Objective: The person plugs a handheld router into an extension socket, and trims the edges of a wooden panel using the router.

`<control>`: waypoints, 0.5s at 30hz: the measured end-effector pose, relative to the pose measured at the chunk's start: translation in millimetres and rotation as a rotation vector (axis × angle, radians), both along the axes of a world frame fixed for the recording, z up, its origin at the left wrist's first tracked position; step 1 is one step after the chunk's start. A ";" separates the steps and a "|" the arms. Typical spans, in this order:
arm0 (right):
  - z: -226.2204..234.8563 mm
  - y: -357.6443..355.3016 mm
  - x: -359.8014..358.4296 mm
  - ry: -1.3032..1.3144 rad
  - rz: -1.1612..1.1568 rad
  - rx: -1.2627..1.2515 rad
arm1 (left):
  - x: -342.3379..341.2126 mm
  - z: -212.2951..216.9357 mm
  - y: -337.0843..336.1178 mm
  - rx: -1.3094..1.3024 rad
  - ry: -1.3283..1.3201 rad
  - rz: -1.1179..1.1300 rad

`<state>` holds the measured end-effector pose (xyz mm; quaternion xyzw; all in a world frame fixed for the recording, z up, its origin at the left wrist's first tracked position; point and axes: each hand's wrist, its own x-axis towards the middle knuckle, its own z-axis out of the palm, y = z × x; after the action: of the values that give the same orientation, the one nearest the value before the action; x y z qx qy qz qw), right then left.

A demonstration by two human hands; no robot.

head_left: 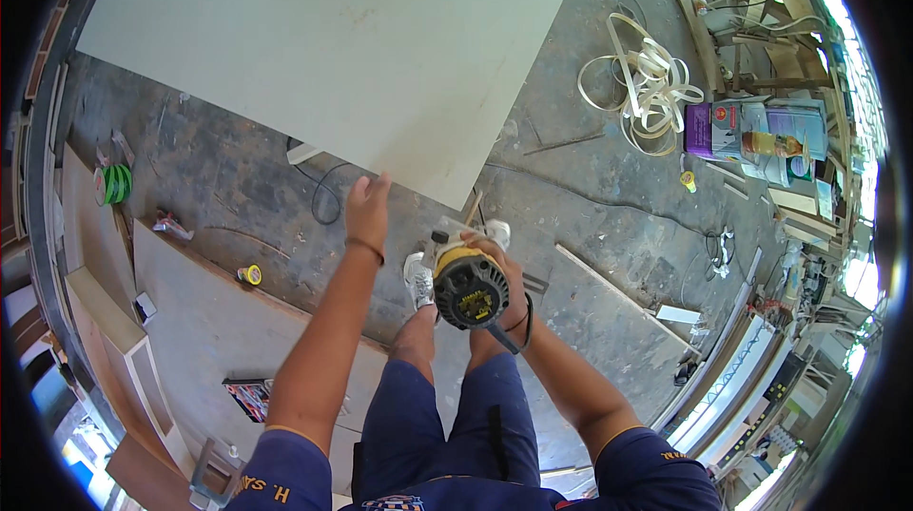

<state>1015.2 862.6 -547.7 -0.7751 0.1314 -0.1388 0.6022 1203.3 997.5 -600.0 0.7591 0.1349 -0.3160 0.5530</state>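
Observation:
A yellow and black corded power tool, which looks like a trim router (471, 290), is held in my right hand (509, 273). Its round vented cap faces up toward me, and a clear plastic part shows at its far side. My right fingers wrap round its body just right of the large pale board's (314, 64) near corner. Along the board's near edge, my left hand (367, 214) has its thumb and fingers closed at the rim; some of those fingers are hidden. The board lies raised above the floor on something mostly out of sight.
Loose pale edging strip (651, 83) lies coiled at the right, near a purple box (699, 131). A black cable (609, 202) crosses the floor. Behind my left arm lies another large panel (219, 321), with a yellow tape roll (249, 274) on it. A green roll (112, 185) stands farther left.

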 end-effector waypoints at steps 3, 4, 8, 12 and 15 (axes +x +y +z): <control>-27.8 9.1 -39.0 0.141 -0.162 0.249 | -63.6 71.9 -10.9 -0.033 -0.485 -0.218; -29.7 16.4 -49.3 0.260 -0.207 0.484 | -83.8 88.0 -6.0 -0.100 -0.636 -0.392; -51.6 20.0 -86.0 0.068 -0.460 1.184 | -136.3 113.7 -33.9 -0.374 -0.680 -0.766; -57.2 12.7 -115.8 0.106 -0.554 1.290 | -154.4 99.1 -58.0 -0.324 -0.710 -0.861; -64.1 8.9 -135.6 0.186 -0.433 0.749 | -167.9 91.2 -76.5 -0.292 -0.703 -0.981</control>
<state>879.6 871.4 -611.8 -0.4671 0.3855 -0.1340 0.7844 1035.3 921.0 -508.7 0.7078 -0.4644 -0.2798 0.4529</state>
